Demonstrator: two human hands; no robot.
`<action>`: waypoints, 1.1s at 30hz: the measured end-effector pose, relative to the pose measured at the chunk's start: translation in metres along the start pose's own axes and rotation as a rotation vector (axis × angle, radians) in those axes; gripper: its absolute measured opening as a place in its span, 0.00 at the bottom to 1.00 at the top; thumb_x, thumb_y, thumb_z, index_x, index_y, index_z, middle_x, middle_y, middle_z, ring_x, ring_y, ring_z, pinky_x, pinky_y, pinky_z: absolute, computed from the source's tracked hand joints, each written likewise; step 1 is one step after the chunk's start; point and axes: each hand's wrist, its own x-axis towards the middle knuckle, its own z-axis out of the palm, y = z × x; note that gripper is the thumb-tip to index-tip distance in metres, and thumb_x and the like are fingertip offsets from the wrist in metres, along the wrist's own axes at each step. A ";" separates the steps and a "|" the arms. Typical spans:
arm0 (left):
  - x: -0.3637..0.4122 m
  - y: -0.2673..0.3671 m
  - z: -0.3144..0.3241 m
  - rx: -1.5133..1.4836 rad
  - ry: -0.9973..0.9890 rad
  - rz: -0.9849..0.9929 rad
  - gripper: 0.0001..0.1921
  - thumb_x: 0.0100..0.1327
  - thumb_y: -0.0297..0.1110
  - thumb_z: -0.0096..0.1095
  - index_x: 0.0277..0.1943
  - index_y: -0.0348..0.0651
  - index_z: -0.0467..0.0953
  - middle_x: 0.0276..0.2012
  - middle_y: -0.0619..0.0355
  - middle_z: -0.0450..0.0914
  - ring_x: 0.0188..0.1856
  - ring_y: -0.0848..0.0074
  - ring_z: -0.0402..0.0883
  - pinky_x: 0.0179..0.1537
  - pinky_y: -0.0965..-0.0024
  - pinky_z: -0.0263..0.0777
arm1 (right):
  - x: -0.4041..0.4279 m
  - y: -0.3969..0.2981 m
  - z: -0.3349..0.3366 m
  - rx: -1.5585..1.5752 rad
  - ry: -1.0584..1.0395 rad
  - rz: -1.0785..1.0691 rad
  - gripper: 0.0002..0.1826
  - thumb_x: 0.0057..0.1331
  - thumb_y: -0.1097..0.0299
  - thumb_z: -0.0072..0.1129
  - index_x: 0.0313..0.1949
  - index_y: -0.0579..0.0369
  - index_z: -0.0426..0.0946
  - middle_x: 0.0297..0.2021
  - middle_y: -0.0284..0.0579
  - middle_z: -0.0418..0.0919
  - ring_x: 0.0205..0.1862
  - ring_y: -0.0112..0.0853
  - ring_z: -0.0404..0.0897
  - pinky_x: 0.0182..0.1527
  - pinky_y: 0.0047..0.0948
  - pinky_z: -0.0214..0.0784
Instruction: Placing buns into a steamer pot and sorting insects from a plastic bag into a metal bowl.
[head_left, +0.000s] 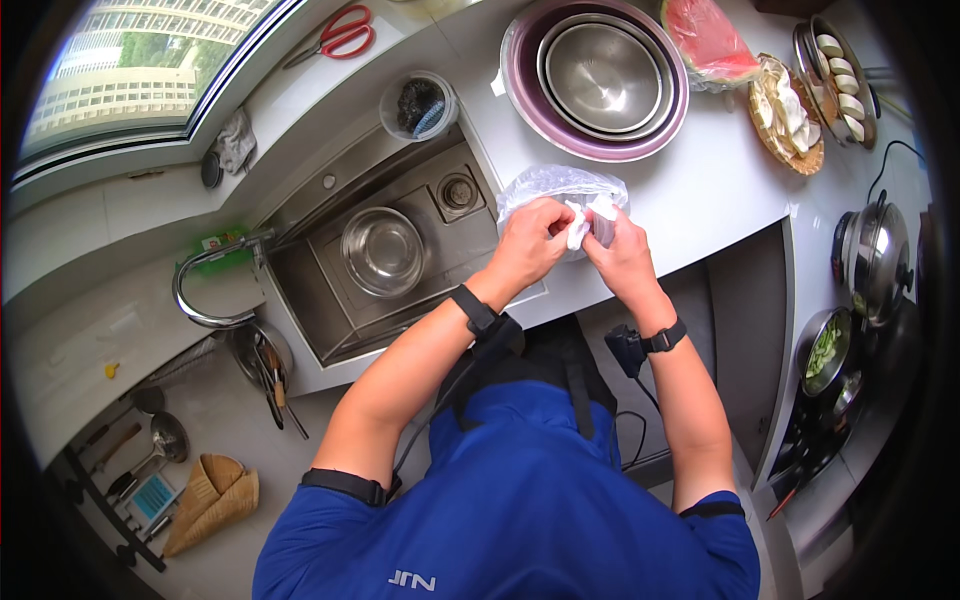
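Observation:
A translucent white plastic bag (553, 182) rests on the white countertop, just right of the sink. My left hand (531, 238) pinches a twisted white end of the bag between thumb and fingers. Close beside it, my right hand (622, 253) grips another gathered white part of the same bag. The fingertips of both hands nearly meet over the bag's near side. What the bag holds, if anything, cannot be made out.
Left is a steel sink (315, 277) with a metal bowl (382, 252) and curved faucet (180, 289). Nested basins (604, 79) stand behind the bag. Wrapped watermelon (705, 41), a wicker basket (808, 159) and a lidded pot (877, 259) lie right. Red-handled scissors (347, 34) lie on the sill.

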 end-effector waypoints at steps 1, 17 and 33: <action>0.001 0.001 -0.001 0.000 -0.003 0.000 0.10 0.65 0.34 0.75 0.44 0.37 0.86 0.32 0.55 0.83 0.33 0.70 0.80 0.38 0.67 0.75 | -0.001 0.001 0.000 -0.023 -0.012 0.024 0.14 0.67 0.69 0.66 0.50 0.61 0.79 0.37 0.59 0.85 0.41 0.57 0.85 0.44 0.45 0.77; 0.004 0.009 -0.011 -0.110 -0.106 -0.123 0.12 0.67 0.34 0.74 0.49 0.39 0.85 0.38 0.58 0.86 0.36 0.77 0.82 0.39 0.72 0.75 | 0.005 0.032 -0.009 0.346 -0.173 0.260 0.14 0.73 0.65 0.66 0.50 0.64 0.82 0.33 0.36 0.83 0.34 0.20 0.80 0.40 0.25 0.75; -0.004 -0.018 -0.012 -0.595 -0.025 -0.466 0.11 0.73 0.32 0.61 0.51 0.38 0.85 0.40 0.63 0.85 0.44 0.82 0.82 0.50 0.73 0.75 | -0.001 0.019 -0.018 0.544 -0.338 0.216 0.20 0.65 0.75 0.59 0.56 0.63 0.80 0.49 0.43 0.81 0.51 0.26 0.79 0.56 0.27 0.72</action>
